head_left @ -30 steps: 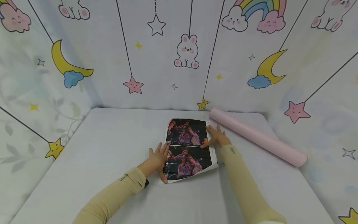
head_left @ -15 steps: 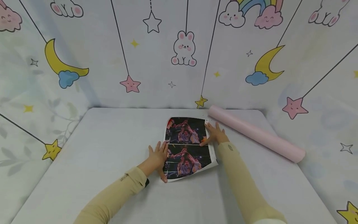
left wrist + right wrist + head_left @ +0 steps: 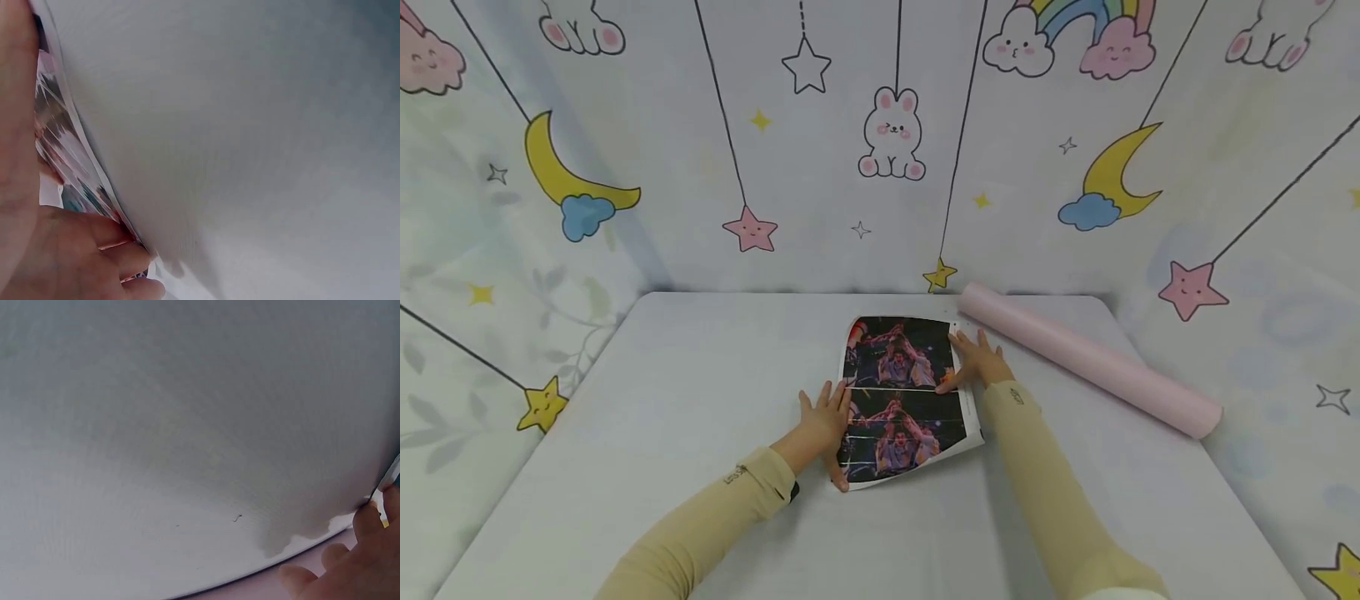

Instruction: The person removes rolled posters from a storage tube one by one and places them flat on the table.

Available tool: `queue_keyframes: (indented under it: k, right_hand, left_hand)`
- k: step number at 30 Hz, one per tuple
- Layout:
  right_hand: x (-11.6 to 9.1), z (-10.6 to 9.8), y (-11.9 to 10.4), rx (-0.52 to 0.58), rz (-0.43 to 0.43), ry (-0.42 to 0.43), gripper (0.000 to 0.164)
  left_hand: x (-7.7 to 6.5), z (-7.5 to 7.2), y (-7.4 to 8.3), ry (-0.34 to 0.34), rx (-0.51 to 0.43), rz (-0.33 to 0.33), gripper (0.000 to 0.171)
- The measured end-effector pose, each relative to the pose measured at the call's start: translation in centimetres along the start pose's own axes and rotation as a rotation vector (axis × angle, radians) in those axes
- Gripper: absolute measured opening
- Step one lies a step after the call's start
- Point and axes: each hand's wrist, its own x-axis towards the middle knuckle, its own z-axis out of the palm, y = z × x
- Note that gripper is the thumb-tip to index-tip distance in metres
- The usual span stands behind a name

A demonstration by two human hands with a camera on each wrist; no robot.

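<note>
A sheet of paper [image 3: 901, 408] printed with two matching dark photos, one above the other, lies on the white table. Its lower right corner curls up. At its lower left edge rests my left hand [image 3: 826, 425], fingers spread and straight, thumb at the bottom corner. My right hand [image 3: 981, 364] touches the upper right edge with fingers spread, the thumb reaching over the print. In the left wrist view the left hand [image 3: 69, 256] lies along the sheet's edge. The right wrist view shows the fingers of the right hand [image 3: 356, 569] at the lower right.
A pink roll [image 3: 1090, 358] lies slantwise at the table's right side, its far end near the back edge. The white table [image 3: 722, 358] meets a cloth backdrop [image 3: 820, 167] printed with stars, moons and rabbits.
The head view has shifted slightly. Both hands keep their places on the paper sheet.
</note>
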Motion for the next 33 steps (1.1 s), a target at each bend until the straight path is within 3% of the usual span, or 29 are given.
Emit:
queue_keyframes:
  k: [8, 22, 33]
  right_hand:
    - [0.5, 0.0, -0.1, -0.012, -0.004, 0.0, 0.123]
    - [0.8, 0.1, -0.7, 0.029, -0.028, -0.007, 0.131]
    - [0.6, 0.5, 0.2, 0.025, -0.109, 0.0, 0.118]
  left_hand:
    - [-0.4, -0.1, 0.0, 0.031, 0.023, -0.006, 0.145]
    - [-0.4, 0.6, -0.7, -0.001, -0.052, 0.004, 0.144]
    - [0.2, 2.3, -2.3, 0.142, -0.103, 0.152, 0.143]
